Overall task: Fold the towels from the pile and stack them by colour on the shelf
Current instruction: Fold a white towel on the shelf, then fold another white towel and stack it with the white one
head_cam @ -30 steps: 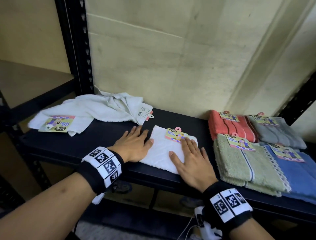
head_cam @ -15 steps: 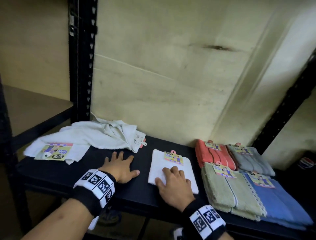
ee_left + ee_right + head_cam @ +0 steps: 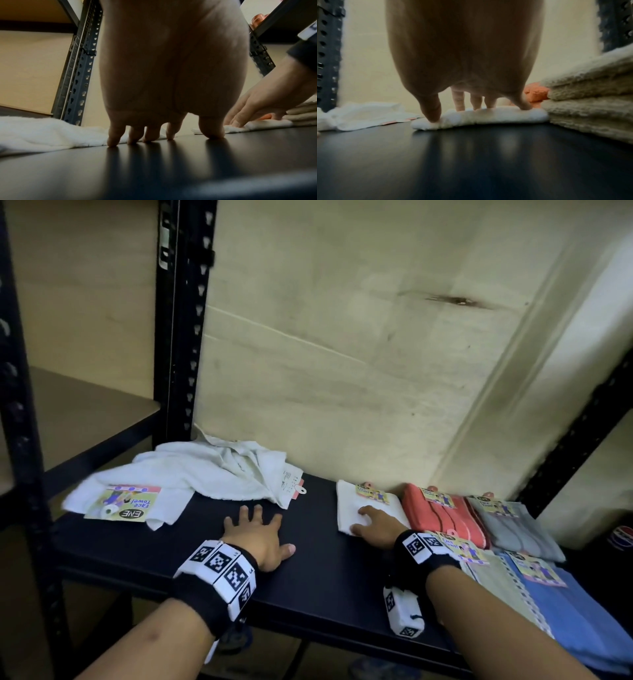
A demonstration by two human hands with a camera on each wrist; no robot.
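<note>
A folded white towel (image 3: 349, 510) with a yellow tag lies at the back of the black shelf (image 3: 325, 583), right beside the folded coral towel (image 3: 436, 517). My right hand (image 3: 371, 522) presses down on it with its fingertips (image 3: 458, 104), thumb at the towel's near left corner (image 3: 426, 125). My left hand (image 3: 255, 527) lies flat and spread on the bare shelf, fingertips (image 3: 113, 140) just short of the unfolded white towels (image 3: 205, 474) heaped at the back left. It holds nothing.
Folded grey (image 3: 513, 525), green (image 3: 496, 587) and blue (image 3: 565, 618) towels fill the shelf's right end. The green stack (image 3: 590, 102) stands close to the right of my right hand. A black upright post (image 3: 181, 337) rises at the back left; a wall is behind.
My right hand has slid the folded white towel back and to the right, up against the coral towel. My left hand has come off the towel onto the bare shelf.
</note>
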